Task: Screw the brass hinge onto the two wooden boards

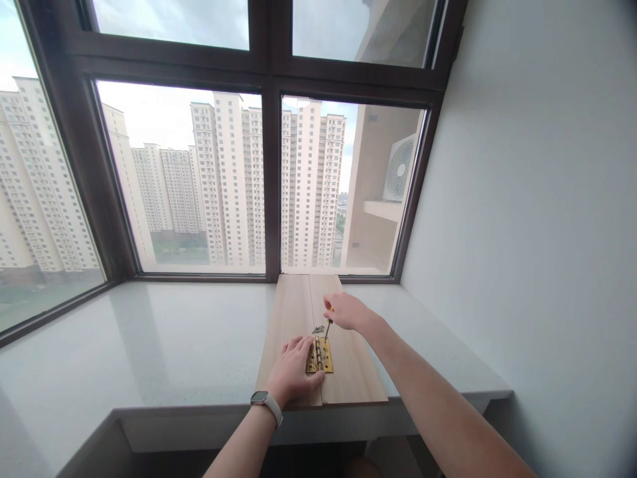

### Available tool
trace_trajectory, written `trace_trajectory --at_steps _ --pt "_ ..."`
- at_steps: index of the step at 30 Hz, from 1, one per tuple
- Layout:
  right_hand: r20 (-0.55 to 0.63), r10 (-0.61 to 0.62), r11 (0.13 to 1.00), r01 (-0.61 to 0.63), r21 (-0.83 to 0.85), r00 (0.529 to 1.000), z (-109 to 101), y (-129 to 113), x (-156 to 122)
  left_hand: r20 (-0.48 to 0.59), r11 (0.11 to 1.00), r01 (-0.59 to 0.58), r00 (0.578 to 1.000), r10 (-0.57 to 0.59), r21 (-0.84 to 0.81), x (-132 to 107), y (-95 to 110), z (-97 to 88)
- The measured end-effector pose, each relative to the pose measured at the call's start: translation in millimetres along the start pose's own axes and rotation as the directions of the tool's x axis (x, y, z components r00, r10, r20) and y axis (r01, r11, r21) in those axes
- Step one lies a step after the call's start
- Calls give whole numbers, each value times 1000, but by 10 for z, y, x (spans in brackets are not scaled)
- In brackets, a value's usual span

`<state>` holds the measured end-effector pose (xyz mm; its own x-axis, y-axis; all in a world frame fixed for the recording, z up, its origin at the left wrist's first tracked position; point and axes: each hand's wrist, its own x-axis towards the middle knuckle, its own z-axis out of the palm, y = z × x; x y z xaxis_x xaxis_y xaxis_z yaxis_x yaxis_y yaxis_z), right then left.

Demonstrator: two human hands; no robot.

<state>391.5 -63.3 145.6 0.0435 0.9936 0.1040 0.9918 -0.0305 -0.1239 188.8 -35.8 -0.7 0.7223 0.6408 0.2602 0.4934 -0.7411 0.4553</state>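
A brass hinge (326, 357) lies unfolded across the seam between two pale wooden boards (351, 372). My left hand (293, 368) rests flat over the hinge's left leaf, fingers stretched out and thumb near its lower edge. Above the right leaf, my right hand (346, 311) is closed round the yellow handle of a screwdriver (328, 328). The screwdriver's shaft points down, and its tip meets the upper part of that leaf. Several small screws (318, 329) lie in a little heap on the boards just beyond the hinge. My left fingers partly cover the left leaf.
The boards lie on a white windowsill ledge (199, 338), their near ends slightly past its front edge. Dark window frames (272, 186) rise behind the ledge. A white wall (527, 199) stands at the right.
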Motion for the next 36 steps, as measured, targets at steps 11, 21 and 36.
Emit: trace_trajectory --at_steps 11,21,36 --pt "17 -3 999 2 50 1000 -8 -47 -24 -16 1000 0 1000 0 4 3 -1 13" --pt "42 -17 997 14 71 999 -13 -27 -40 1 1000 22 1000 -22 6 -2 43 -29" --pt "3 -43 996 42 83 999 27 -16 -18 5 1000 10 1000 -10 4 -4 24 -16"
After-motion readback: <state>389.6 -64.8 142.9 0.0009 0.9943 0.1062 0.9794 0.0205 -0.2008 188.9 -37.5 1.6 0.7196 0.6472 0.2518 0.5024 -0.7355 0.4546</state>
